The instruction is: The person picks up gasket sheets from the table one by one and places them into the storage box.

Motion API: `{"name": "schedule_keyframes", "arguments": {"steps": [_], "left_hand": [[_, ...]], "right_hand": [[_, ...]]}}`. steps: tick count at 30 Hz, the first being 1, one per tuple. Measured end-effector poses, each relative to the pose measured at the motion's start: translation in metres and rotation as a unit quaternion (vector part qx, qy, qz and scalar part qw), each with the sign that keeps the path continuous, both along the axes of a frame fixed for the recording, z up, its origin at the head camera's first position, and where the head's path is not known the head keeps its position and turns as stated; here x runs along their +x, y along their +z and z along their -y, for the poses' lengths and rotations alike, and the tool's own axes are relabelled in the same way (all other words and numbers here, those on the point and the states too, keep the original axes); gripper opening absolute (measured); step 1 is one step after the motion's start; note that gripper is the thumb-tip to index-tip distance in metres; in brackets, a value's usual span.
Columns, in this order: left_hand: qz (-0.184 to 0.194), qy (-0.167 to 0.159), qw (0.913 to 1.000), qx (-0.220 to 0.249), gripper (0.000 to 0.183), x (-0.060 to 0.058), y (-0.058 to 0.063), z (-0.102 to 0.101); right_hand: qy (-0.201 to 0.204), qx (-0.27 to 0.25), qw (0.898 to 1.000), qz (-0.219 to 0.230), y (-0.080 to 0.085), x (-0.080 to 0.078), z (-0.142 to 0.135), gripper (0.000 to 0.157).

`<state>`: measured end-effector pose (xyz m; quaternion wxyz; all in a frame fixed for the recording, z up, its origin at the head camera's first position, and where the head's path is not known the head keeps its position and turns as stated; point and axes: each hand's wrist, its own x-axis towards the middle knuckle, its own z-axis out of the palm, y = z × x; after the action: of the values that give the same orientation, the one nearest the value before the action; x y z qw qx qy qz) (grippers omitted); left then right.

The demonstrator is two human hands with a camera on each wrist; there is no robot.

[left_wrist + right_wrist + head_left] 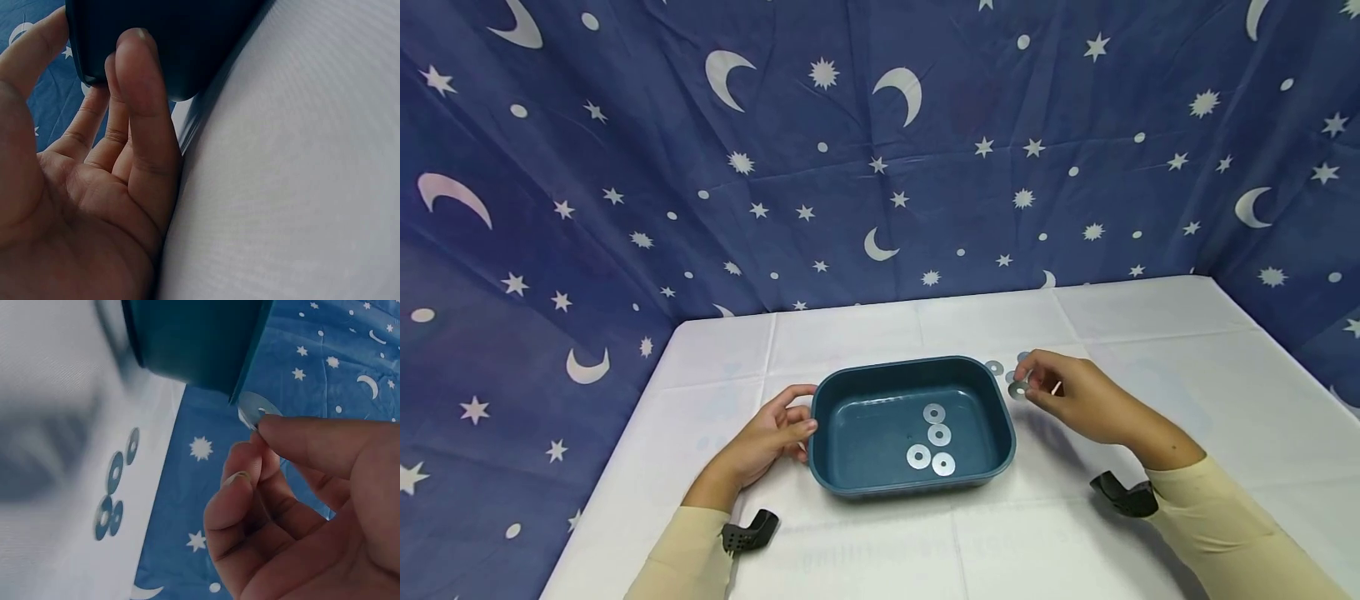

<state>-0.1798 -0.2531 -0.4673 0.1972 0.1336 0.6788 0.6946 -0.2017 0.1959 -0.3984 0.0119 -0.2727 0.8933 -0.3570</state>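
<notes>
A dark teal plastic tub (865, 442) stands on the table with several flat metal washers (938, 434) lying in its right half. My left hand (771, 433) holds the tub's left end, thumb at the rim and fingers against the outer wall. Just off the tub's right end, my right hand (1078, 396) pinches one washer (250, 407) between thumb and fingertips, raised above the table. Several more washers (114, 473) lie flat on the table beside the tub, some overlapping; the right hand partly covers them in the head view.
White cloth covers the table (880, 550). A blue curtain (925, 192) with moons and stars hangs behind it and along its sides. Each wrist wears a black strap mount, the left one (750, 532) low over the cloth and the right one (1126, 496) beside the sleeve.
</notes>
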Motion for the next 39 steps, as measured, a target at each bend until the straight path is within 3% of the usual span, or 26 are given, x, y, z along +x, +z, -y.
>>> {"name": "schedule_keyframes", "arguments": {"steps": [14,39], "left_hand": [[0.000,0.001,1.0000,-0.005,0.055,0.000,0.001,0.000],[0.001,0.001,1.0000,-0.006,0.055,0.000,0.001,0.002]], "right_hand": [[0.030,-0.028,0.999,0.017,0.016,0.000,0.026,0.019],[0.118,0.018,0.992,0.051,0.041,-0.017,0.097,0.020]]}}
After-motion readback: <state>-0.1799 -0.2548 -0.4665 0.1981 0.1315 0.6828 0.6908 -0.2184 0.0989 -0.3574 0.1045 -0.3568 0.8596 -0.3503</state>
